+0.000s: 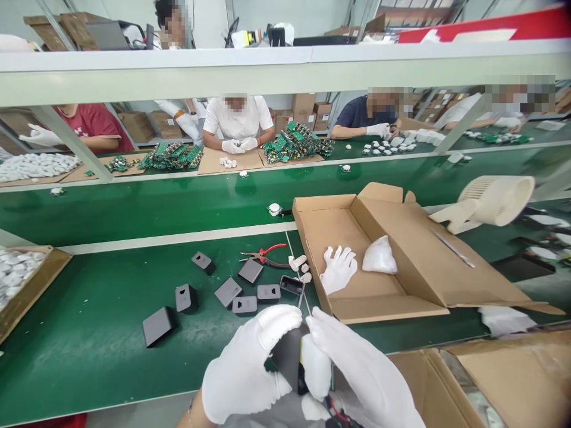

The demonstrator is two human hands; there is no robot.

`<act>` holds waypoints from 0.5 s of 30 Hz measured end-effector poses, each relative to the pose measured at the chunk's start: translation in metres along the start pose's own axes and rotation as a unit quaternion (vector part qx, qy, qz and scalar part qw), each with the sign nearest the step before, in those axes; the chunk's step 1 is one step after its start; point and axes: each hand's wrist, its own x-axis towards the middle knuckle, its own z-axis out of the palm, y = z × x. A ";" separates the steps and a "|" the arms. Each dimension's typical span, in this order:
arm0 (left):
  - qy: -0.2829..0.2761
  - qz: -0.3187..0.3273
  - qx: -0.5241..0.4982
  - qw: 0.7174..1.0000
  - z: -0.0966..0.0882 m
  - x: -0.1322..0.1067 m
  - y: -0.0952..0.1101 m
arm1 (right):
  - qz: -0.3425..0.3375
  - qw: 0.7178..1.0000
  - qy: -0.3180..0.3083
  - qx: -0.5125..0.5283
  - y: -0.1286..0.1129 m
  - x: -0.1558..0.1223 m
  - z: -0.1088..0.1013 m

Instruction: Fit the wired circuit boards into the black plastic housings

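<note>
Both my hands wear white gloves and meet at the bottom centre. My left hand [250,368] and my right hand [357,368] together grip a dark grey casing [288,356] with a white part [314,365] against it. Which hand bears which piece is hard to tell. Just beyond them several grey casings [228,291] lie scattered on the green bench [89,333], beside red-handled pliers [267,255] and small white parts [298,261].
An open cardboard box [401,261] to the right holds a spare white glove [338,268] and a white bag [379,255]. A white fan [491,202] stands beyond it. A tray of white parts [18,273] sits left. Across the conveyor, people in gloves handle green circuit boards [294,142].
</note>
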 end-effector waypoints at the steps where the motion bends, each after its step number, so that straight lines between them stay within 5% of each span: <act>1: 0.008 -0.006 -0.014 1.000 0.001 0.001 0.000 | 0.010 1.000 -0.014 0.026 0.000 0.001 0.000; 4: 0.028 -0.023 -0.047 0.998 0.003 0.004 -0.003 | 0.117 0.971 -0.063 0.198 0.005 0.005 0.005; 8: 0.031 -0.045 -0.064 0.996 0.007 0.004 -0.008 | 0.214 0.866 0.005 0.452 0.011 0.020 0.018; 15: 0.036 0.001 0.022 0.999 0.013 -0.001 -0.014 | 0.337 0.775 -0.157 0.512 -0.018 0.053 0.019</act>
